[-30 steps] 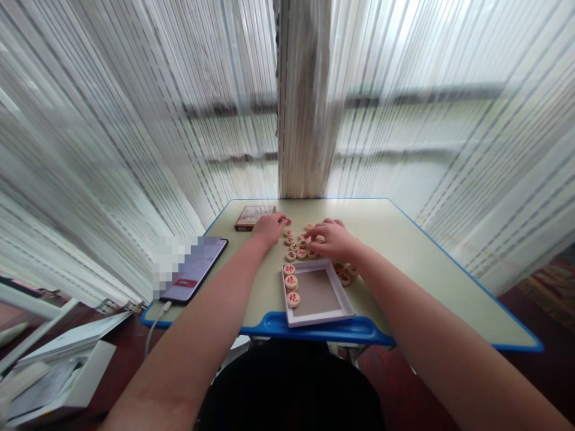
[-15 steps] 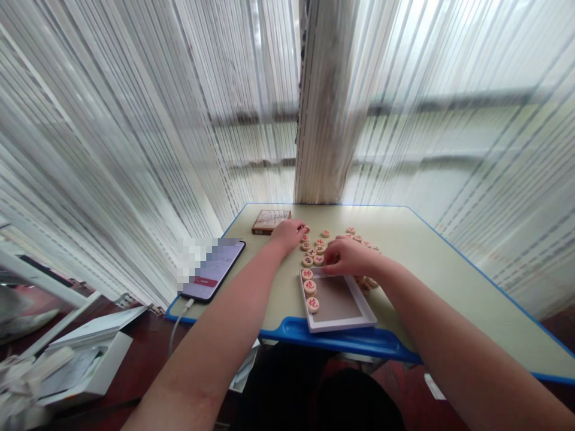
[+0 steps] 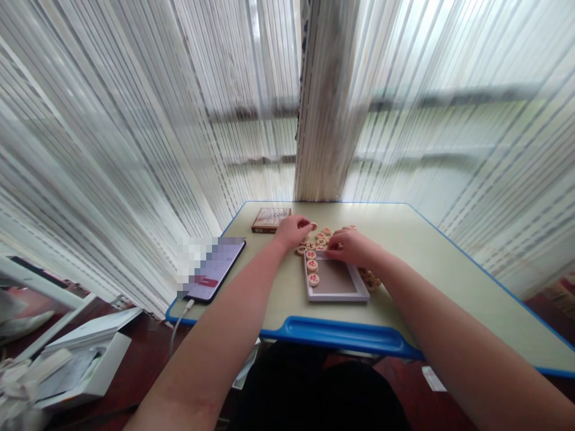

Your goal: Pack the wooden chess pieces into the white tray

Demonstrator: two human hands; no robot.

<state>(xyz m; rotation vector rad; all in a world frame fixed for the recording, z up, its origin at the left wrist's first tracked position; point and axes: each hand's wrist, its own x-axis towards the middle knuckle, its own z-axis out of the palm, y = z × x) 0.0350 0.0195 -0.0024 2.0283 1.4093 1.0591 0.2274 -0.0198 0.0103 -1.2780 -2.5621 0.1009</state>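
Xiangqi tray slid up to the loose pieces, clear of the trough

The white box tray [image 3: 339,297] has moved away from me: half a second ago its near edge lapped over the blue trough [image 3: 344,335], and now a strip of the pale worktop [image 3: 399,222] lies between them. As I judge it, that brings the tray hard by the scattered pieces and shortens the reach for filling it.

I am at six o'clock, and I read the rest from the tray's middle. My right hand [image 3: 350,245] is narrow at twelve, seemingly pinching the tray's far wall, thumb inside. My left hand [image 3: 290,231] is at eleven, its fingers drawn in at one xiangqi piece [image 3: 314,226]; I cannot tell whether they grip it or only touch it.

Counting: one tray, with three red-marked pieces [image 3: 312,265] facing up along its left wall, one reading 帥 and two reading 炮. Loose pieces [image 3: 311,246] lie from eleven to twelve, at least six besides the one at my fingers. A further group [image 3: 371,282] sits at three, partly behind my right wrist and too hidden to count. There is one printed box [image 3: 271,219] at ten, and one phone [image 3: 216,280] at nine with one white cable [image 3: 189,304].
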